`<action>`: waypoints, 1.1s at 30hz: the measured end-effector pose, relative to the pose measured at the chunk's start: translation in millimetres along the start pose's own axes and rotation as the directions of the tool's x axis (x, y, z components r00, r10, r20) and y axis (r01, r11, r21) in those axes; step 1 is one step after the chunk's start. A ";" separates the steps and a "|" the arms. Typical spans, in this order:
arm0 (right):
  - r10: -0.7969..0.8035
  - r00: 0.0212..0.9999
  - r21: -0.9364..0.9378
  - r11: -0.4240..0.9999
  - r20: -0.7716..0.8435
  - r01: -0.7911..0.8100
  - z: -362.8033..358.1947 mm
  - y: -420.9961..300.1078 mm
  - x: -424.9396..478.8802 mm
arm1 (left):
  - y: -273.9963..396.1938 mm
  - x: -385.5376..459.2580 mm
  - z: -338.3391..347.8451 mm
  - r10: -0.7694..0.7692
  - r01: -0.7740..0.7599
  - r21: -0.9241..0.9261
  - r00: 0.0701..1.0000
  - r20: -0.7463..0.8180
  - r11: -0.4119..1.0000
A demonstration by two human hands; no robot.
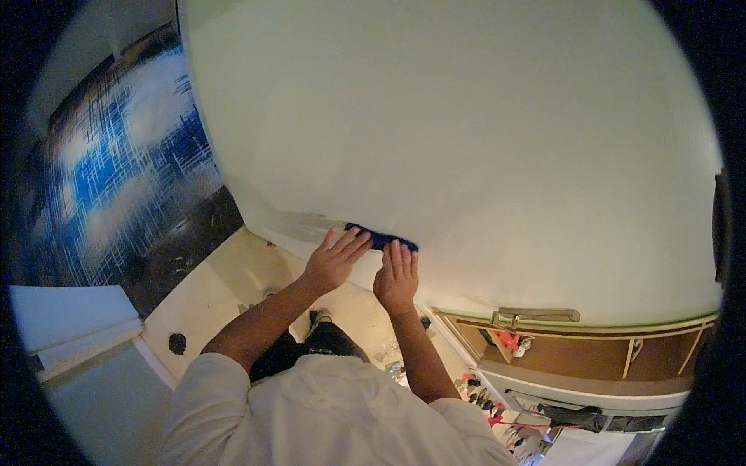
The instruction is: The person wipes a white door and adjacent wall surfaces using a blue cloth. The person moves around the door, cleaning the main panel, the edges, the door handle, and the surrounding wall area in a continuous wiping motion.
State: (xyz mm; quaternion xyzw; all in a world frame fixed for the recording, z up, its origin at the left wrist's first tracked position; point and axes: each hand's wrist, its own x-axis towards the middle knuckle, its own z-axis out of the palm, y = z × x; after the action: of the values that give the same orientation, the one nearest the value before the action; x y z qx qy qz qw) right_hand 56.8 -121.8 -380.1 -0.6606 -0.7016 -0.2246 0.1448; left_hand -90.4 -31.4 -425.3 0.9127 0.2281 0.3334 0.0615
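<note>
A long dark blue pad [382, 237], perhaps a sanding block or folded cloth, lies against a broad pale panel [466, 145] near its closest edge. My left hand [338, 259] has its fingers over the pad's left part. At the right end, the fingers of my right hand [397, 276] are close together and press on the pad. Both forearms reach forward from my body. Left of the pad, a greyish smeared patch [303, 224] shows on the panel. The face of the pad against the panel is hidden.
A clamp [506, 320] grips a wood strip [548, 314] at the panel's edge. Below stands an open wooden cabinet frame [571, 352]. Clutter [481, 399] lies on the floor at lower right. A blue-and-white patterned board [128, 151] is at left, above a dark round object [177, 343].
</note>
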 end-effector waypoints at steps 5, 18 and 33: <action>0.064 0.964 -0.050 0.996 -0.256 -0.079 -41.7 17.8 27.1 | 37.6 58.0 -20.4 0.046 -0.033 0.086 0.986 -0.162 0.996; 0.114 0.983 0.039 0.992 0.147 -0.121 2.4 94.0 -127.4 | 100.8 25.9 55.3 0.146 -0.168 0.098 0.969 0.197 0.981; 0.260 0.956 0.071 0.965 -0.134 -0.252 -18.1 159.2 -178.4 | 194.1 79.0 91.3 0.286 -0.314 0.144 0.939 0.190 0.938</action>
State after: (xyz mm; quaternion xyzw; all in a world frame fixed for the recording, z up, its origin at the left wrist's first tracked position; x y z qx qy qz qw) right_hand 228.2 -280.5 -434.2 -0.7240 -0.6038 -0.2318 0.2397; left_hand 93.9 -164.1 -398.5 0.9633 0.1078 0.2408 -0.0504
